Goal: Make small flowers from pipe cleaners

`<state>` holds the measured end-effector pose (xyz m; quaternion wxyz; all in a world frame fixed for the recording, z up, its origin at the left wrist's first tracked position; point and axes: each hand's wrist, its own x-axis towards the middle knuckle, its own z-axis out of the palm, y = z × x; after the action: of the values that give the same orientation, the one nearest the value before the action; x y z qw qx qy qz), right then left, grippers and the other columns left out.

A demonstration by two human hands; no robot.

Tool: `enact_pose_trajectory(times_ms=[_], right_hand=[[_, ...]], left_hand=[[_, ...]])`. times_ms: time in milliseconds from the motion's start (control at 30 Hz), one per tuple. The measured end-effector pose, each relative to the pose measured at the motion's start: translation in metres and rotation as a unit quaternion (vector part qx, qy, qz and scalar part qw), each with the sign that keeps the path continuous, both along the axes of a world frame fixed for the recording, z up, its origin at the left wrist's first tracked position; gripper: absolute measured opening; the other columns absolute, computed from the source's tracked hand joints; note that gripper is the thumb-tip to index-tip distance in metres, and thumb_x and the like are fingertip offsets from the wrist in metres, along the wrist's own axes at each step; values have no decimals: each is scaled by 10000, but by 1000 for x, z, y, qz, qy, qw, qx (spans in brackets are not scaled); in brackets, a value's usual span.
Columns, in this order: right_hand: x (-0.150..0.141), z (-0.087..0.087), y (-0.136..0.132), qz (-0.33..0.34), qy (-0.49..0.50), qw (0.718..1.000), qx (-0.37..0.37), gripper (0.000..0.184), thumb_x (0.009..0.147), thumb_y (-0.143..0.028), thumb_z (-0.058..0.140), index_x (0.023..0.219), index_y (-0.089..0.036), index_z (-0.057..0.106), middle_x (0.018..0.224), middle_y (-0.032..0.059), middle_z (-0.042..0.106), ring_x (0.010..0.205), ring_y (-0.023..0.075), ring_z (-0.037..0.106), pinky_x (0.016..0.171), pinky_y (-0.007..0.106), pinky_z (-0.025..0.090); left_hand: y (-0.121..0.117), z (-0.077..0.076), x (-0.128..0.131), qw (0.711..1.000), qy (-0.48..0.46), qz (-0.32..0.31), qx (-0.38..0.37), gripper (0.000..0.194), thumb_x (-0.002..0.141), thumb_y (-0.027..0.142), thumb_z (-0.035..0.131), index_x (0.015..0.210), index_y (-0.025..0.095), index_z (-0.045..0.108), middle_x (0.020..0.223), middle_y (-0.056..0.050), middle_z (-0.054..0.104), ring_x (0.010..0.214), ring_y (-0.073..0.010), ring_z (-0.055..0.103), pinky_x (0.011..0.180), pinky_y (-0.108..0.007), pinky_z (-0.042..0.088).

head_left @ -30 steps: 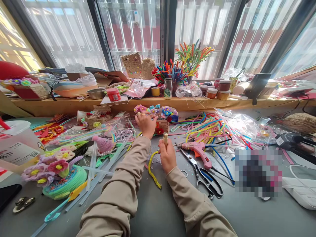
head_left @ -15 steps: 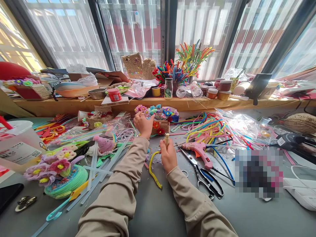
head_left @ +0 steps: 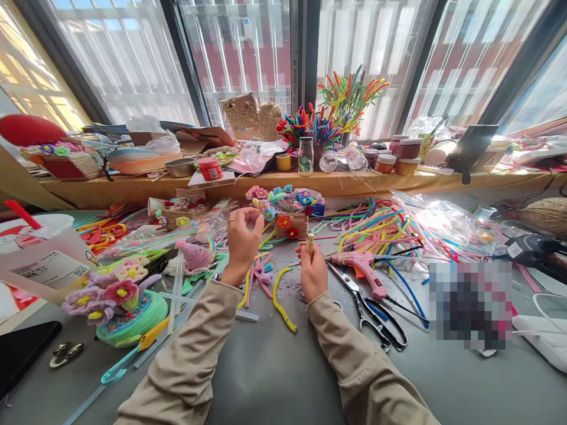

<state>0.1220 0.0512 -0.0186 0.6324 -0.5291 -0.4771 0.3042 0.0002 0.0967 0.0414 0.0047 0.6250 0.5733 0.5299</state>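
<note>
Left hand (head_left: pixel 241 242) had drawn back from the twine basket (head_left: pixel 300 224), leftward and nearer the wearer; right hand (head_left: pixel 314 274) held its pose. Basket sat upright on the table (head_left: pixel 266 378), just beyond the right hand, crowded with fuzzy flowers (head_left: pixel 281 193). Right fingers were closed around a pale stick-like tool (head_left: pixel 310 243), held upright. Left thumb and fingertips curled toward each other by a pinkish tuft (head_left: pixel 253 218); whether they pinched it, I couldn't tell. Judged risks: a forward push of the right hand might have knocked the basket; a sideways sweep might have caught the scissors (head_left: pixel 353 289) beside the glue gun (head_left: pixel 375 284).
</note>
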Motion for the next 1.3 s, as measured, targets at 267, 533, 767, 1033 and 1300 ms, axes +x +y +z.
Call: enact_pose_trajectory(times_ms=[267, 533, 767, 1033, 1300], right_hand=[[15, 0, 5, -44, -101, 994, 13, 302, 739, -346, 421, 904, -145, 573, 763, 51, 508, 676, 152, 470, 650, 276, 374], [25, 1, 5, 12, -150, 987, -52, 224, 624, -274, 578, 809, -163, 520, 602, 11, 576, 525, 149, 513, 526, 258, 362], [22, -13, 7, -15, -355, 933, -54, 152, 571, -178, 620, 646, -197, 488, 600, 10, 562, 569, 158, 512, 518, 246, 314], [21, -8, 4, -32, -440, 897, -27, 179, 655, -194, 539, 824, -155, 499, 838, 97, 565, 801, 226, 492, 658, 310, 356], [17, -3, 0, -3, -416, 909, -28, 148, 696, -190, 476, 833, -142, 508, 847, 92, 554, 813, 211, 472, 716, 316, 357]], left_hand=[[-42, -32, -6, 936, 248, -120, -218, 215, 691, 367, 429, 678, 222, 586, 680, -7, 617, 668, -161, 545, 592, -252, 385], [-40, -29, -51, 940, 195, 11, -279, 303, 657, 469, 413, 687, 224, 588, 706, -20, 641, 647, -191, 565, 532, -252, 359], [-42, -38, -51, 928, 173, -31, -329, 216, 605, 399, 478, 676, 219, 572, 718, -17, 646, 659, -186, 580, 526, -234, 384], [-39, -33, -56, 943, 139, 33, -301, 250, 661, 339, 420, 838, 219, 549, 627, -3, 619, 597, -191, 567, 517, -258, 376], [-44, -33, -49, 934, 287, 115, -177, 222, 664, 382, 463, 718, 243, 627, 842, -87, 548, 836, -266, 489, 666, -339, 386]])
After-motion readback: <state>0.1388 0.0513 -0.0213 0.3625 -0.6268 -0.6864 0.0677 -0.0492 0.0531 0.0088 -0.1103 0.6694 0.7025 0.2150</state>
